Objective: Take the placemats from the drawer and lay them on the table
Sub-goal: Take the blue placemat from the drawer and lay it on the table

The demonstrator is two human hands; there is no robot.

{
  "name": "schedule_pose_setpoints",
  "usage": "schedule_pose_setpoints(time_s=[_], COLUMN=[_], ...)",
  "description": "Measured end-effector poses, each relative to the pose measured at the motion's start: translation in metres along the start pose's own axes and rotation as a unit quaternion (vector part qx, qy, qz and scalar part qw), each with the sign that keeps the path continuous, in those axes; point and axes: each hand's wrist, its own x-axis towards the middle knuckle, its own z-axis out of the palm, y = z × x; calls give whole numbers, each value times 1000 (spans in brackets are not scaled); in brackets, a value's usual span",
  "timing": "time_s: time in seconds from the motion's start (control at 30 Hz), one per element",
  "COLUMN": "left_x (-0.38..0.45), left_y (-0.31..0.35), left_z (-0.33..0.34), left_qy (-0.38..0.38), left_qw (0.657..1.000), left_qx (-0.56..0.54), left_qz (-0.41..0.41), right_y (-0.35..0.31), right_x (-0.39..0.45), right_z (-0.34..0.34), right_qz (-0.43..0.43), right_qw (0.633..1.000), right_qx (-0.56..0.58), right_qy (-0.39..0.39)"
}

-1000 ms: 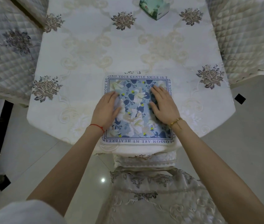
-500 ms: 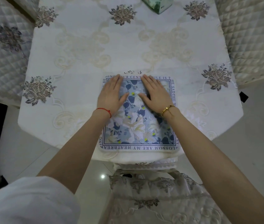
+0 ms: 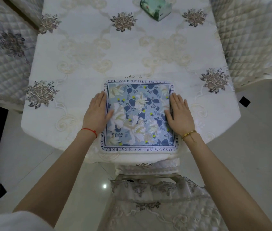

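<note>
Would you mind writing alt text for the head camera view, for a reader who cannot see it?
Seen from above, a left hand and a right hand lie flat on the side edges of a square blue floral placemat, which lies at the near edge of a table under a cream embroidered cloth. A green box sits at the far end.

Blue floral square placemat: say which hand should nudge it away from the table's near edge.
Either, marginally the right hand: both lie flat at the sides of the blue floral square placemat, but its palm overlaps the border more than the left hand.
</note>
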Motion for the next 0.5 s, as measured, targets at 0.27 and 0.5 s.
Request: schedule_pose_setpoints(time_s=[0.27, 0.5], left_x=[-68, -117], left_y=[20, 30], left_z=[16, 20], left_qy=[-6, -19], left_qw=[999, 999], left_qx=[-27, -44], left_qz=[19, 9], right_y=[-18, -27], right_x=[-70, -112], right_z=[11, 13], right_qz=[-25, -27], right_qw=[999, 999], right_qx=[21, 23], right_qy=[-15, -34])
